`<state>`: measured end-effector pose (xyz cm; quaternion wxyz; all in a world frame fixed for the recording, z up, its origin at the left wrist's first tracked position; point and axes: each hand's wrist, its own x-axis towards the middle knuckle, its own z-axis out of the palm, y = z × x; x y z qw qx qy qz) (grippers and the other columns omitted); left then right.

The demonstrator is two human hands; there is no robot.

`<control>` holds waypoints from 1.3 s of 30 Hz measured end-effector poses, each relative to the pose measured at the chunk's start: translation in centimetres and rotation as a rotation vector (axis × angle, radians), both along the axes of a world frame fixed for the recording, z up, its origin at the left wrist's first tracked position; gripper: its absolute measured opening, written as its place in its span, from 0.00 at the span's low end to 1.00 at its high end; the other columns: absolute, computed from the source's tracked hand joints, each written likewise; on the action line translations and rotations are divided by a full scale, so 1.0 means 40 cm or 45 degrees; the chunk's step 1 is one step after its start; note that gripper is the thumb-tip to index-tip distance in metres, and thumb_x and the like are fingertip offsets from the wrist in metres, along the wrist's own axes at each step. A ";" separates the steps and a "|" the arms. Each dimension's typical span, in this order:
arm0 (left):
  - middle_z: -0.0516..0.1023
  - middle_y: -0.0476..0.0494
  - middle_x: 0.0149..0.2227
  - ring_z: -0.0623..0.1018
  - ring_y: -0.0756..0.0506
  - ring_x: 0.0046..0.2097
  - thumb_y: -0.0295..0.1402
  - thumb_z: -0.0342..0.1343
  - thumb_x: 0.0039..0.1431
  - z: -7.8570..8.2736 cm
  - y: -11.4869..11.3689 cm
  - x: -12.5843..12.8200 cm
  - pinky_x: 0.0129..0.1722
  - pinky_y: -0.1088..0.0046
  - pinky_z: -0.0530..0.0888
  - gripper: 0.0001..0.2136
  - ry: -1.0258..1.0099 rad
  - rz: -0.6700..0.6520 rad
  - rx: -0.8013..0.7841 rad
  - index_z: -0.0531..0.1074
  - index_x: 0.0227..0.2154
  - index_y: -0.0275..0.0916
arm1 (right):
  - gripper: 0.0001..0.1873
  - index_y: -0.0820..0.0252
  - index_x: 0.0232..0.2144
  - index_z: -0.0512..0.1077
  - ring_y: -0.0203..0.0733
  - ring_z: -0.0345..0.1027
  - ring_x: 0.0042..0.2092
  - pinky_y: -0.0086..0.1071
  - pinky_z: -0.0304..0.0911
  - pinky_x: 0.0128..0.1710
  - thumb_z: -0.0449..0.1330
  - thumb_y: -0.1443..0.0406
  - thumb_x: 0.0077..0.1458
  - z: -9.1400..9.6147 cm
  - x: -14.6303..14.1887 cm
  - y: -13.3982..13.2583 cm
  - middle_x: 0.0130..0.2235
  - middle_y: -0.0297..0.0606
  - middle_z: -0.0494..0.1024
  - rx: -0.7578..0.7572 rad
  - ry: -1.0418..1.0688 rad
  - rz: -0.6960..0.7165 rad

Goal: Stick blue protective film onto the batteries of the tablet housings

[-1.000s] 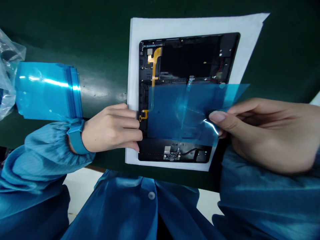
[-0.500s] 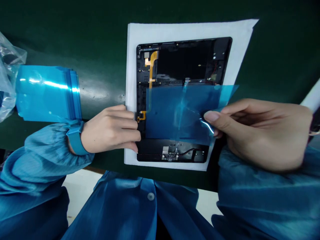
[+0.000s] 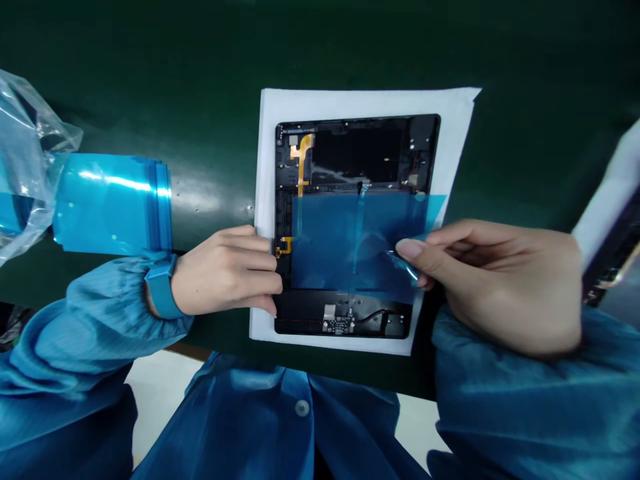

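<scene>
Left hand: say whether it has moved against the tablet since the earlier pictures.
No: the left hand stays at the left edge of the open tablet, beside the orange flex cable.

The tabletop (image 3: 210, 60) is a deep green, with a pale sheen and a few small specks just right of a stack of blue film (image 3: 103, 207). That stack lies toward the left, not far from the near edge, its right-hand edges fanned slightly and a bright streak of light across it. A crumpled clear plastic bag (image 3: 30, 133) overlaps its left side; more blue shows through the bag, though I can't tell whether inside or behind. Over on the right, a white sheet (image 3: 607, 177) runs out of sight, with a blurred dark object (image 3: 617, 240) beside it. Below the tabletop's near edge I can see a pale surface (image 3: 157, 380).
</scene>
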<state>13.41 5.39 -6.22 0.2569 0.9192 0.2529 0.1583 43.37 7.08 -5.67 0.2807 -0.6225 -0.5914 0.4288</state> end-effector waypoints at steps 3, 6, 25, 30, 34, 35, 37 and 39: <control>0.73 0.50 0.26 0.69 0.49 0.30 0.43 0.55 0.69 0.001 0.001 -0.001 0.34 0.71 0.62 0.15 -0.001 -0.004 0.001 0.76 0.31 0.38 | 0.11 0.58 0.23 0.77 0.32 0.65 0.16 0.23 0.64 0.15 0.74 0.60 0.47 0.003 -0.002 0.006 0.17 0.29 0.74 -0.030 -0.009 0.013; 0.74 0.50 0.26 0.70 0.49 0.31 0.43 0.55 0.68 0.002 0.000 -0.001 0.34 0.71 0.62 0.15 -0.008 0.001 0.002 0.76 0.31 0.38 | 0.10 0.58 0.22 0.78 0.33 0.65 0.15 0.24 0.64 0.15 0.74 0.60 0.46 0.006 -0.004 0.010 0.16 0.30 0.73 -0.039 -0.014 0.026; 0.75 0.49 0.27 0.71 0.49 0.32 0.42 0.58 0.67 -0.004 -0.005 -0.007 0.34 0.70 0.62 0.14 -0.025 -0.004 -0.052 0.77 0.33 0.36 | 0.11 0.57 0.22 0.78 0.33 0.66 0.15 0.22 0.64 0.15 0.74 0.59 0.44 0.002 -0.002 0.009 0.17 0.32 0.75 -0.068 0.000 0.008; 0.75 0.49 0.27 0.71 0.49 0.32 0.42 0.57 0.67 -0.004 -0.004 -0.005 0.34 0.70 0.61 0.14 -0.017 0.001 -0.048 0.77 0.33 0.37 | 0.11 0.57 0.22 0.78 0.33 0.66 0.15 0.23 0.65 0.15 0.75 0.59 0.44 0.003 -0.006 0.009 0.17 0.31 0.74 -0.072 0.005 0.015; 0.75 0.49 0.27 0.71 0.49 0.32 0.42 0.56 0.68 -0.002 -0.003 -0.005 0.34 0.70 0.62 0.14 -0.012 0.001 -0.047 0.77 0.33 0.37 | 0.10 0.57 0.22 0.78 0.33 0.67 0.16 0.22 0.65 0.15 0.74 0.59 0.45 -0.001 0.000 0.007 0.17 0.31 0.75 -0.065 -0.008 0.030; 0.75 0.49 0.27 0.72 0.49 0.32 0.42 0.56 0.68 -0.002 -0.003 -0.006 0.34 0.70 0.62 0.14 -0.013 0.001 -0.047 0.77 0.33 0.37 | 0.10 0.57 0.22 0.78 0.32 0.67 0.16 0.21 0.64 0.15 0.74 0.60 0.45 -0.002 0.001 0.007 0.17 0.31 0.75 -0.059 -0.008 0.030; 0.75 0.49 0.27 0.72 0.49 0.32 0.42 0.56 0.68 -0.001 -0.004 -0.007 0.34 0.70 0.62 0.14 -0.017 0.003 -0.047 0.77 0.33 0.37 | 0.10 0.57 0.23 0.78 0.31 0.66 0.16 0.20 0.64 0.15 0.74 0.60 0.46 -0.005 0.004 0.006 0.17 0.31 0.75 -0.055 -0.006 0.034; 0.75 0.50 0.27 0.72 0.49 0.32 0.42 0.56 0.68 -0.001 -0.005 -0.007 0.35 0.70 0.62 0.14 -0.019 0.003 -0.048 0.76 0.33 0.37 | 0.10 0.57 0.23 0.78 0.31 0.66 0.16 0.20 0.64 0.15 0.74 0.60 0.46 -0.007 0.006 0.006 0.17 0.31 0.75 -0.060 -0.008 0.042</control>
